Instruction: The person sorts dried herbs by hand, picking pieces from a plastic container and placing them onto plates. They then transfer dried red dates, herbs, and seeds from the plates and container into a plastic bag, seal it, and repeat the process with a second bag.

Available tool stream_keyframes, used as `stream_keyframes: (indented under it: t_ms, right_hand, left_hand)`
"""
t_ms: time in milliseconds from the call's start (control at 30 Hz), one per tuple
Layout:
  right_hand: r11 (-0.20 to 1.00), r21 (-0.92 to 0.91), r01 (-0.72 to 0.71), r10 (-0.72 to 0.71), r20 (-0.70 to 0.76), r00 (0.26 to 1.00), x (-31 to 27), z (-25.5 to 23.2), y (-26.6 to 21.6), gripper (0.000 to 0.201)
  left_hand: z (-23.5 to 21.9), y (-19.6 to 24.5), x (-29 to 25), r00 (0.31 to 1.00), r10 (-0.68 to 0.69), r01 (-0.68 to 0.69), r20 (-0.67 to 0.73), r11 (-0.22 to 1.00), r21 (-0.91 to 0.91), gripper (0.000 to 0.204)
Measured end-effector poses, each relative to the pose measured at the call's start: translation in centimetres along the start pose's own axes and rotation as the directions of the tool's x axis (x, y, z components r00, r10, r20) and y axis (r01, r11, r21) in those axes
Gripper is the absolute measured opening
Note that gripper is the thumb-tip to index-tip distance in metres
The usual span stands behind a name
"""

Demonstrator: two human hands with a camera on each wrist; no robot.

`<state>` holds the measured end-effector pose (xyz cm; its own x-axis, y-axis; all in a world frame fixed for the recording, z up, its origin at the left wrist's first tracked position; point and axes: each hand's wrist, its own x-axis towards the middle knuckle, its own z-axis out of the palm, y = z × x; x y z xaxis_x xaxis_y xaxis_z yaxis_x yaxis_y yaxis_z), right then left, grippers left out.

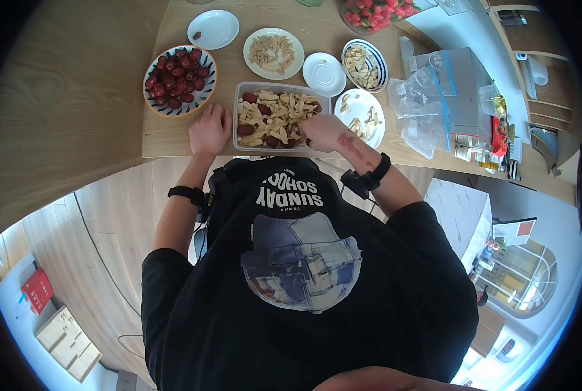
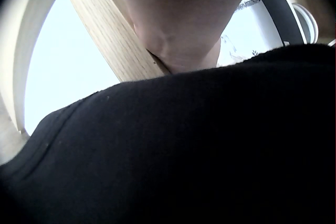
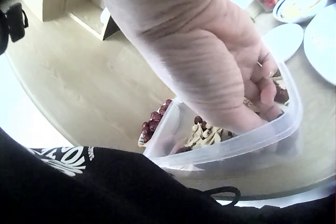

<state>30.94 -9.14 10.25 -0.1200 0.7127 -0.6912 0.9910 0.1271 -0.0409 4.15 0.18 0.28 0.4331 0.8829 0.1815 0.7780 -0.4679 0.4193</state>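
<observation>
A clear plastic container [image 1: 237, 117] at the table's front edge holds pale dried slices [image 1: 281, 112] with several red dates [image 1: 265, 109] among them. My right hand [image 1: 323, 133] reaches into its right end. In the right wrist view the fingers [image 3: 268, 90] bend down among the slices close to a date [image 3: 281, 94]; whatever lies between the fingertips is hidden, so I cannot tell whether they hold anything. My left hand [image 1: 210, 130] rests on the table just left of the container, below a patterned bowl [image 1: 149, 98] heaped with red dates. The left wrist view shows mostly black shirt and forearm.
Behind the container stand a plate of pale slivers [image 1: 272, 55], a white saucer [image 1: 324, 74] and a nearly bare plate [image 1: 222, 27]. To its right are a blue-rimmed bowl [image 1: 382, 64] and a plate with a few slices [image 1: 377, 135]. Plastic bags [image 1: 421, 107] lie farther right.
</observation>
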Motion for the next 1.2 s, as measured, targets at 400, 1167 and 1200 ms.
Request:
stream_keyframes:
  t_ms: [400, 1167, 1200]
  right_hand:
    - [0.836, 0.360, 0.414, -0.265, -0.397, 0.879, 5.5, -2.4, -6.8, 0.033]
    - [0.916, 0.323, 0.238, -0.038, -0.521, 0.853, 5.7, -3.6, -6.4, 0.030]
    - [0.936, 0.302, 0.183, -0.017, -0.479, 0.878, 5.8, -3.6, -6.6, 0.029]
  left_hand:
    - [-0.1, 0.2, 0.1, 1.000, -0.016, 0.016, 0.009, 1.000, 0.016, 0.025]
    - [0.2, -0.2, 0.0, 0.999, 0.006, -0.007, -0.032, 0.999, -0.032, 0.022]
    - [0.2, -0.2, 0.0, 0.999, 0.009, -0.009, -0.033, 1.000, -0.024, 0.022]
